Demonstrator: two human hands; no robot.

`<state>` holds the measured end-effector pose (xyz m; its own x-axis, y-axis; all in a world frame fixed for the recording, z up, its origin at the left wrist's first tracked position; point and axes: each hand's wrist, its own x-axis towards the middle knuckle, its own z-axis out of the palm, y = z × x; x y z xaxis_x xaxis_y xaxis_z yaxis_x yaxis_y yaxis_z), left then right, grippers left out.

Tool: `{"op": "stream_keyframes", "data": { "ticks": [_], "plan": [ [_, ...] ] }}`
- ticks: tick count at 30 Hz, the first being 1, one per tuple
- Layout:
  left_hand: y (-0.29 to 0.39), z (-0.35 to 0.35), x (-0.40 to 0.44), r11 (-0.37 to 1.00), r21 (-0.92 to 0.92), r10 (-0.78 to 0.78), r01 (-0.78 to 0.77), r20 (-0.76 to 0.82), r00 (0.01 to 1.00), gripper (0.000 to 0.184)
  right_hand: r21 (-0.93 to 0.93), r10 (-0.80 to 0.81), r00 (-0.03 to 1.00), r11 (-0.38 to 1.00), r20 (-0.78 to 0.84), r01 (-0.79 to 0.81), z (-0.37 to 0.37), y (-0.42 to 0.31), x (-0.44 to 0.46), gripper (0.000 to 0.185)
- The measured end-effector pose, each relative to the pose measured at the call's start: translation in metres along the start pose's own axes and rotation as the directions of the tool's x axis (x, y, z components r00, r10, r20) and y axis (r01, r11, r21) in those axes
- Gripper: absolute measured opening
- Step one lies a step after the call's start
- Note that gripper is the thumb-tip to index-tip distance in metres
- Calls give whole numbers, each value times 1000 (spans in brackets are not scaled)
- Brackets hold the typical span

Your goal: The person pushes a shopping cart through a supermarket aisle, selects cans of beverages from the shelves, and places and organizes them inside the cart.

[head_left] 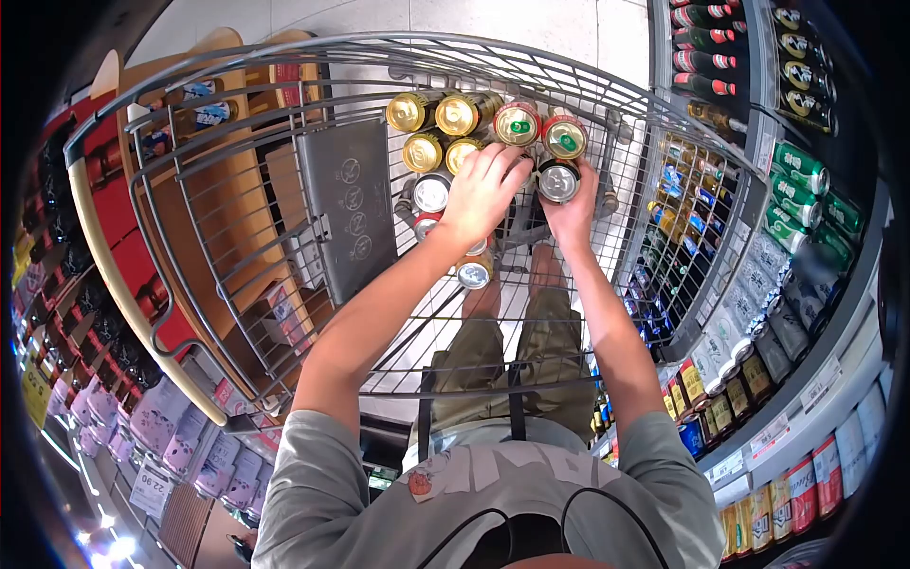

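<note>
Inside a wire shopping cart [408, 40], several drink cans stand grouped together. My right hand [573, 211] is wrapped round a dark can [559, 180] with a silver top. Just behind that can are two red-rimmed cans with green tabs, the left can [518, 124] and the right can [566, 138]. My left hand [485, 192] reaches over the group with its fingers curled downward, close to a gold-topped can [463, 153]; what its fingertips grip is hidden. More gold-topped cans [408, 112] fill the far left. Below my left hand are a silver-topped can [431, 193] and an orange-sided can [473, 272].
A grey panel [349, 209] stands in the cart's left part, beside its pale handle [142, 294]. Shelves with green cans [794, 201] and bottles [703, 61] line the right. Wooden display shelving [227, 180] and lilac packs [171, 417] are on the left.
</note>
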<state>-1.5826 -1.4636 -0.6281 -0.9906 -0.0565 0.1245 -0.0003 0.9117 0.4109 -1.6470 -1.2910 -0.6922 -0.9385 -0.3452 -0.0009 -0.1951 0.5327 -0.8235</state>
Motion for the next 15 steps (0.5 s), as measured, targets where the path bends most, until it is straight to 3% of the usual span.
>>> {"op": "stream_keyframes", "data": {
  "ticks": [2,15],
  "plan": [
    [0,1,-1,1000,9,-6,6,8,1000,43,10,-4,1000,1000,31,4,-2,-2,2,77],
    [6,2,-5,999,-22,-47,46,-29,998,44,-10,-5,998,1000,59,6,-2,-3,-3,75]
  ]
}}
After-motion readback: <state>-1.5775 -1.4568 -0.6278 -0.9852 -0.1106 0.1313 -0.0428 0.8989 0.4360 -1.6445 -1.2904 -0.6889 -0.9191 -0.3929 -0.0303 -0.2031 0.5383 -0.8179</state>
